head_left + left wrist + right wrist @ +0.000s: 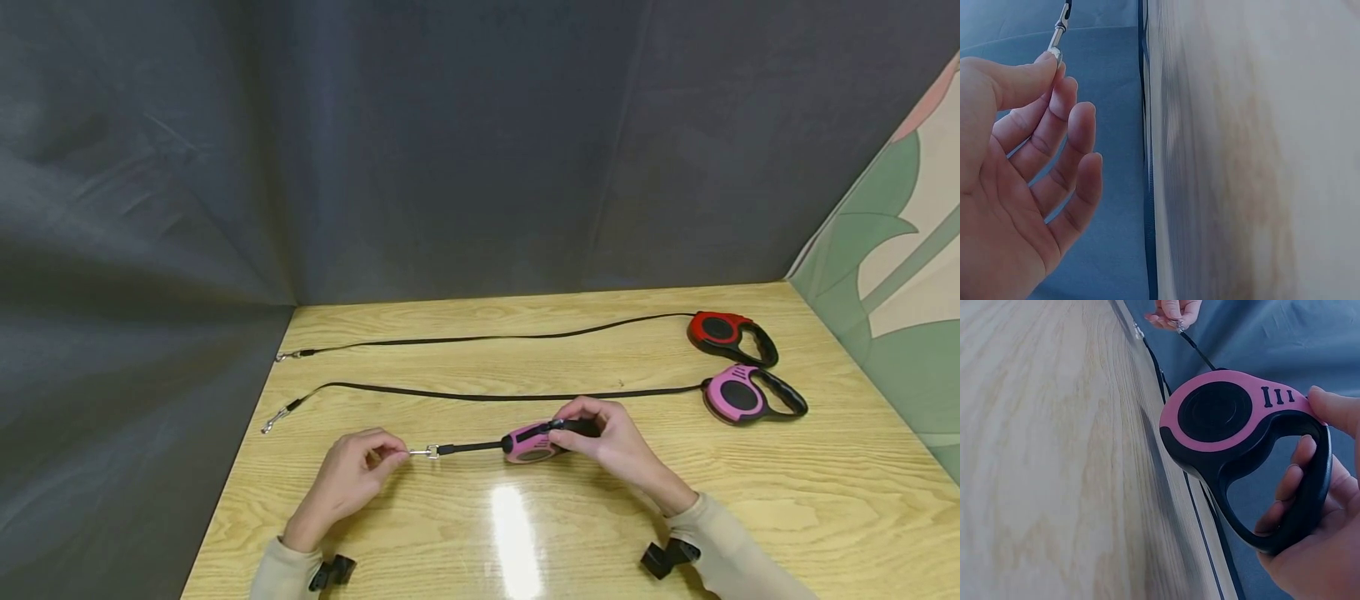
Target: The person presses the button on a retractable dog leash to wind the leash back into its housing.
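Basically one left-right line: left hand (pixel 352 477) pinches the metal clip (pixel 432 452), right hand (pixel 613 442) grips the handle (pixel 1319 481), short black strap (pixel 474 447) between. Pink case (pixel 529 443) sits just left of the right hand, over the table (pixel 420 533), well apart from the left.

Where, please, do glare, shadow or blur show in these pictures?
Head view: bright glare on the tabletop, soft shadow beside the left hand; left wrist view: tabletop badly blurred, that hand fairly sharp; right wrist view: held pink leash fairly clear.
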Tool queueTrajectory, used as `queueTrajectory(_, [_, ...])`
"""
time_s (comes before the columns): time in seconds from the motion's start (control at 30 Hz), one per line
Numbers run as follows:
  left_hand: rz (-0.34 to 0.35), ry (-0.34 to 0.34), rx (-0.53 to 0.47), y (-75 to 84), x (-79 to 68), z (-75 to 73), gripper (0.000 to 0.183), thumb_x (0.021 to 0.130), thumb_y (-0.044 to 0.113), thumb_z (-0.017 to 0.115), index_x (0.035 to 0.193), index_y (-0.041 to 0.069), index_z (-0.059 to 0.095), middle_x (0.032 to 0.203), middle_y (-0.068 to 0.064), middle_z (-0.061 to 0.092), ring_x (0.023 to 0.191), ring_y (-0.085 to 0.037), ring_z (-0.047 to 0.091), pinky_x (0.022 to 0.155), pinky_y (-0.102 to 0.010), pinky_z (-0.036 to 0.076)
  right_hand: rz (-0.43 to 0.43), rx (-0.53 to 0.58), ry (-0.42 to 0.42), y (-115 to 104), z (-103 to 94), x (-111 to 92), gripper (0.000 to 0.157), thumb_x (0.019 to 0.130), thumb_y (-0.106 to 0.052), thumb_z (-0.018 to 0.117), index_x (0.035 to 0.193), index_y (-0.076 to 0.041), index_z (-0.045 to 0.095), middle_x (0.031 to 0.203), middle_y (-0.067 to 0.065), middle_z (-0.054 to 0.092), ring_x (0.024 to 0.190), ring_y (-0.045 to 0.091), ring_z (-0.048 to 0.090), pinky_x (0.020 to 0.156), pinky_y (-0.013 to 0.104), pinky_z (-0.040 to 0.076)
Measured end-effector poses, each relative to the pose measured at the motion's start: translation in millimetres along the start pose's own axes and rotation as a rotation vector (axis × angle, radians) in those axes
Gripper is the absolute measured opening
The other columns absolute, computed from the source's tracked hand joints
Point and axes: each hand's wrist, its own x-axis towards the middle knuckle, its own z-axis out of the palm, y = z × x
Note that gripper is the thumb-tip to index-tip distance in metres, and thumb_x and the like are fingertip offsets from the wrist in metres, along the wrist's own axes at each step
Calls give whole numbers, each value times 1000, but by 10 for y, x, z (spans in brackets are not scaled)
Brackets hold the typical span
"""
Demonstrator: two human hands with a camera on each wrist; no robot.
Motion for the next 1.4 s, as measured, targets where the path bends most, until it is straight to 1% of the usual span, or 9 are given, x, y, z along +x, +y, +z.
queueTrajectory(0.27, [-8,-8,2,20,0,9,6,99,25,78,94,25,81,88,21,70,75,1,58,71,-23,52,4,-8,-1,-10,20,2,18,92,-11,83,106,-5,75,101,11,73,82,14,66,72,26,54])
queueTrajectory(0.53, [-9,-17,-1,25,7,27,4,97,23,80,95,26,81,88,21,71,77,1,60,72,-23,53,-11,-4,-6,-11,49,11,17,93,-10,82,106,-4,75,100,8,73,83,10,65,74,26,53])
queueTrajectory(0.7, [2,-20,0,29,11,32,4,98,22,79,95,25,81,89,21,71,76,1,59,71,-23,52,-16,-3,-5,0,62,15,16,93,-11,82,106,-5,75,101,7,74,84,10,65,75,26,53])
queueTrajectory(0.93, [32,-24,7,42,18,50,6,99,23,78,95,25,81,89,20,71,76,2,58,71,-23,52,-15,-2,-6,0,77,7,17,92,-11,83,106,-5,75,100,10,74,83,10,65,73,25,53])
queueTrajectory(1.1, [35,-28,6,52,24,60,4,98,23,79,96,26,81,89,20,71,76,2,59,71,-23,53,-18,-8,-4,-4,84,7,17,91,-11,83,105,-5,75,101,11,74,83,10,65,74,25,54])
queueTrajectory(1.4, [39,-44,-8,81,17,72,4,99,28,78,97,26,81,90,21,72,76,2,59,71,-23,52,-13,-2,-3,-10,94,-18,18,91,-12,84,106,-5,76,100,11,74,83,12,65,74,26,54])
